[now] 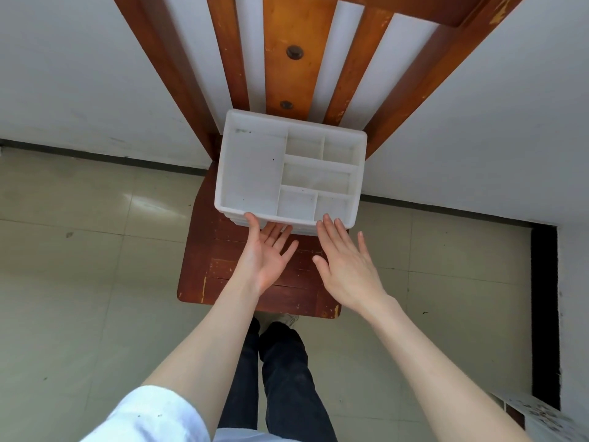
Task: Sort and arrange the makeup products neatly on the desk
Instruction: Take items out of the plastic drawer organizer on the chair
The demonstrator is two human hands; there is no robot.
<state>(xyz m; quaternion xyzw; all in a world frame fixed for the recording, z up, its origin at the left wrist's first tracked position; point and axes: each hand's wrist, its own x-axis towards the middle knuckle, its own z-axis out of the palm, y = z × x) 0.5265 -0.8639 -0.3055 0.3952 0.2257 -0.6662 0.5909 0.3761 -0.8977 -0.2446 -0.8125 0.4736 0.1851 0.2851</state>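
A white divided organizer tray (288,173) is sitting empty on a wooden chair seat (223,269), long axis running left to right. Both hands, left hand (266,250) and right hand (345,266), are reaching with fingers spread, touching its near rim, gripping nothing. It is looking light, rigid, smooth plastic; taking hold at both short ends seems safest

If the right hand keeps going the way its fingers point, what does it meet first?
The organizer's near wall; the right hand's fingertips look at or just short of its rim, though depth is unclear.

White organizer tray (251,173), reddish-brown wooden chair (242,282), beige tiled floor (79,250), white walls (79,74).
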